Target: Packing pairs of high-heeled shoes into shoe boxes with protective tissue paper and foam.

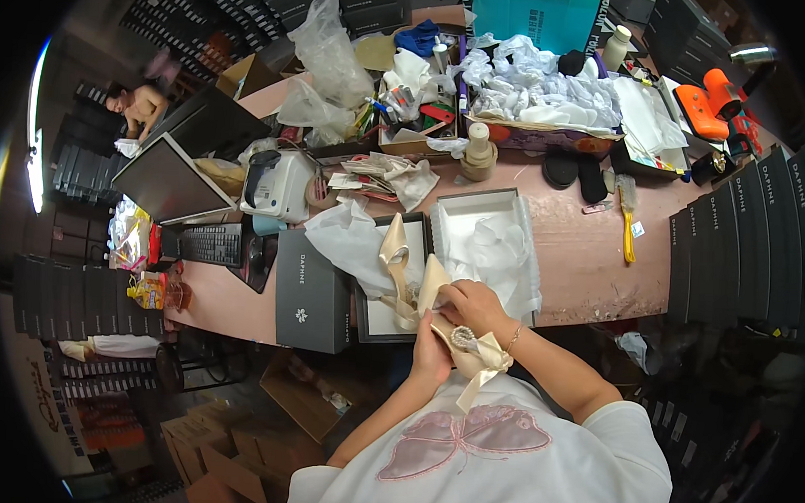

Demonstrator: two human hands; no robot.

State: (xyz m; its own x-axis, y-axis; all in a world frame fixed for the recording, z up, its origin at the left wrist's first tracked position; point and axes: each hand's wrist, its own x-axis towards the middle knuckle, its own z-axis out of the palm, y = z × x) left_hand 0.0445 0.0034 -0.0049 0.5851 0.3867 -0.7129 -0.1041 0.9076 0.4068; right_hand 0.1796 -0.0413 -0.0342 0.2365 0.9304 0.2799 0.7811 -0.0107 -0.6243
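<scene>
A cream pointed shoe (pixel 433 277) with a satin ribbon bow and a sparkling round ornament is held in front of my chest, toe pointing away. My left hand (pixel 431 352) grips its side from below. The bent fingers of my right hand (pixel 475 307) close on the shoe near its opening; their tips are partly hidden. Its matching shoe (pixel 394 244) lies in the dark shoebox (pixel 361 325), which is lined with white paper. Just right stands a second open box part (pixel 534 247) holding crumpled white tissue. A closed dark box (pixel 298 314) sits to the left.
Stacked dark shoeboxes (pixel 731 236) line the table's right end. A yellow-handled brush (pixel 628 224) and a beige bottle (pixel 479 152) lie farther back, near a bin of crumpled paper (pixel 550 88). Leftward are a label printer (pixel 279 185), keyboard (pixel 209 243) and monitor (pixel 174 181). Another person (pixel 142 105) is far left.
</scene>
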